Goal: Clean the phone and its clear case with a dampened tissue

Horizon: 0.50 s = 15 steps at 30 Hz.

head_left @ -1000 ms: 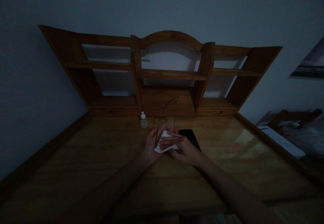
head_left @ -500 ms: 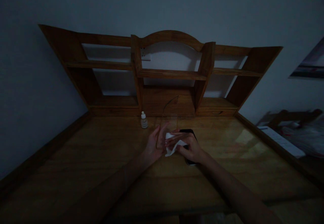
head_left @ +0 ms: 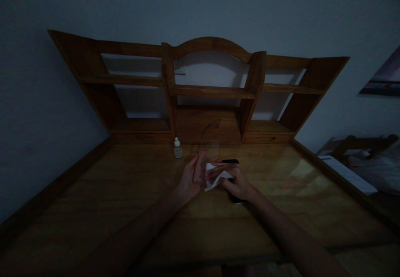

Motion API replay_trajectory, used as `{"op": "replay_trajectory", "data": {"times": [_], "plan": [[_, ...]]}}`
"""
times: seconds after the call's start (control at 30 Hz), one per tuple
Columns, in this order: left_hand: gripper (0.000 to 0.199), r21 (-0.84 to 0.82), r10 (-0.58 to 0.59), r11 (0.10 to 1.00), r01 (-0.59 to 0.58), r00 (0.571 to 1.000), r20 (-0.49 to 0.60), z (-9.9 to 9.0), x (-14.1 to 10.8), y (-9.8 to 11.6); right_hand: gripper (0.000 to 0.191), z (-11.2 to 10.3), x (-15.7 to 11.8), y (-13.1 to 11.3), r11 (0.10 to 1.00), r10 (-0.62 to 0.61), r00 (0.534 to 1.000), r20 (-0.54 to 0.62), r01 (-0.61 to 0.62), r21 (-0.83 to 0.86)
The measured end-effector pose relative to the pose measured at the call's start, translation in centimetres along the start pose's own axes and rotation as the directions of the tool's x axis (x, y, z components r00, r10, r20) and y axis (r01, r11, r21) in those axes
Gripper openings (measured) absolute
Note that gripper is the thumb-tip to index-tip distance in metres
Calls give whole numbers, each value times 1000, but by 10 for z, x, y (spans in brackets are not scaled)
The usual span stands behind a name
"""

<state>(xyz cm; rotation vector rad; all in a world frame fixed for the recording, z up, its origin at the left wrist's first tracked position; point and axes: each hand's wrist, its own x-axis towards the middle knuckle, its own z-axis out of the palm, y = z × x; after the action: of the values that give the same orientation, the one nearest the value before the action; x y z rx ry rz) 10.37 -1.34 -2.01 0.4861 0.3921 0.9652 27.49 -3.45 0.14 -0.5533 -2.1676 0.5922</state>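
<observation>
My left hand [head_left: 188,182] is closed around the edge of a clear phone case [head_left: 210,147], a see-through rectangle with rounded corners and a thin brownish rim. From its top rises a thin dark curved strand [head_left: 204,132]. In my right hand [head_left: 239,184] is a crumpled white tissue [head_left: 215,181], pressed against the lower right part of the case. Beneath my right hand a black phone [head_left: 236,199] lies on the desk, partly hidden. A small clear bottle [head_left: 178,149] with a white dropper cap stands upright beyond my left hand.
The wooden desk [head_left: 109,185] has raised edges at both sides. A wooden shelf unit [head_left: 212,91] stands along its back, with a wall socket [head_left: 179,66] behind. Off to the right are white papers [head_left: 348,173], a plastic bag [head_left: 379,168] and a wooden chair back [head_left: 362,143].
The tissue and my right hand's fingers have shifted very slightly against the case. The left hand keeps its hold, and the phone and bottle stay where they were.
</observation>
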Motion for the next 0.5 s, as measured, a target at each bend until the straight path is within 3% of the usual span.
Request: {"op": "replay_trajectory", "data": {"times": [0.5], "plan": [[40, -45, 4, 999, -5, 1000, -13, -5, 3, -2, 27, 0, -1, 2, 1000, -4, 999, -32, 3, -26]]}}
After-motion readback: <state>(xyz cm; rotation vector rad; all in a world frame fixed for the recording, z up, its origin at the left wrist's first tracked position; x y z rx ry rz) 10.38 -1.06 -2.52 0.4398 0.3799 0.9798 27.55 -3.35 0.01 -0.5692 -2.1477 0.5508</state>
